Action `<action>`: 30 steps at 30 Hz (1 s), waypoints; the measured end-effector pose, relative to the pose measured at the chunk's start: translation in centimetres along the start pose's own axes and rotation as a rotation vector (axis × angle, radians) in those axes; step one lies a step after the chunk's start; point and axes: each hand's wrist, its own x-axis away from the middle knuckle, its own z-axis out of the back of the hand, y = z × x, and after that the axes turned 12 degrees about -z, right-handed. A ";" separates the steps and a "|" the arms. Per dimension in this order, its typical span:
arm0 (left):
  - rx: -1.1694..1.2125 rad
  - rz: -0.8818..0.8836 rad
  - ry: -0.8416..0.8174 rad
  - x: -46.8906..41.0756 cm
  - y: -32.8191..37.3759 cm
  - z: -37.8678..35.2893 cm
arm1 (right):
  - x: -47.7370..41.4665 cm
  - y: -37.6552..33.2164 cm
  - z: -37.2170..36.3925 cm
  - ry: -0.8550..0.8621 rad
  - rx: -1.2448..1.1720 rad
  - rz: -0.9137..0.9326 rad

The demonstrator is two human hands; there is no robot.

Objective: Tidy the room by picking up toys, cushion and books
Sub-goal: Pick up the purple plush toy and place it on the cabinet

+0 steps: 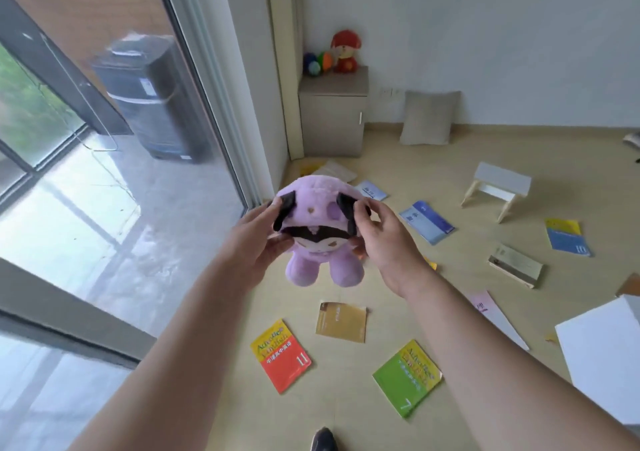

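Both hands are gripping the plush (320,239) up in the air over the floor (398,277): left hand (258,243) is curling round one side of its head, right hand (382,239) is pinching the other. Books are lying scattered below, red book (280,355) and green book (408,377) nearest. Cushion (429,118) is seemingly leaning on the wall.

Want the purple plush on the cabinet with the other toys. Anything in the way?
Nothing blocks the purple plush, held by left hand and right hand. Books lie on the floor before the cabinet; its top is bare before the toys.
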 end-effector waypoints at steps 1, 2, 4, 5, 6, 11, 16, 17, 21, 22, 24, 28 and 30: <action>-0.009 -0.023 -0.011 -1.8 0.2 -0.6 | -1.2 -0.8 0.2 -0.010 -0.012 0.013; -0.026 -0.033 -0.017 -3.5 0.5 -1.2 | -2.5 -1.4 0.5 -0.014 -0.017 0.027; -0.069 -0.046 -0.016 -6.3 0.7 -2.6 | -4.7 -2.5 1.2 -0.007 -0.017 0.059; -0.094 -0.055 -0.019 -7.6 0.8 -3.2 | -5.8 -2.9 1.6 -0.008 -0.019 0.069; -0.120 -0.064 -0.029 -9.3 1.0 -3.9 | -7.3 -3.5 2.0 -0.003 -0.024 0.068; -0.127 -0.098 -0.119 -16.0 1.8 -8.1 | -14.5 -6.5 4.2 0.118 -0.026 0.083; -0.117 -0.154 -0.201 -21.7 3.9 -12.4 | -20.8 -10.7 7.0 0.213 0.022 0.148; -0.121 -0.160 -0.204 -22.6 4.4 -13.2 | -21.7 -11.5 7.7 0.224 0.043 0.158; -0.158 -0.178 -0.197 -26.1 6.2 -16.3 | -24.7 -14.5 9.9 0.218 0.099 0.208; -0.170 -0.178 -0.190 -26.9 6.4 -16.9 | -25.3 -15.0 10.3 0.210 0.105 0.220; -0.188 -0.185 -0.182 -28.5 6.6 -18.0 | -26.7 -15.8 11.0 0.190 0.113 0.252; -0.219 -0.205 -0.211 -32.2 7.2 -19.9 | -29.6 -16.9 12.2 0.191 0.138 0.276; -0.219 -0.230 -0.233 -34.5 7.3 -20.8 | -31.3 -17.5 12.5 0.208 0.135 0.271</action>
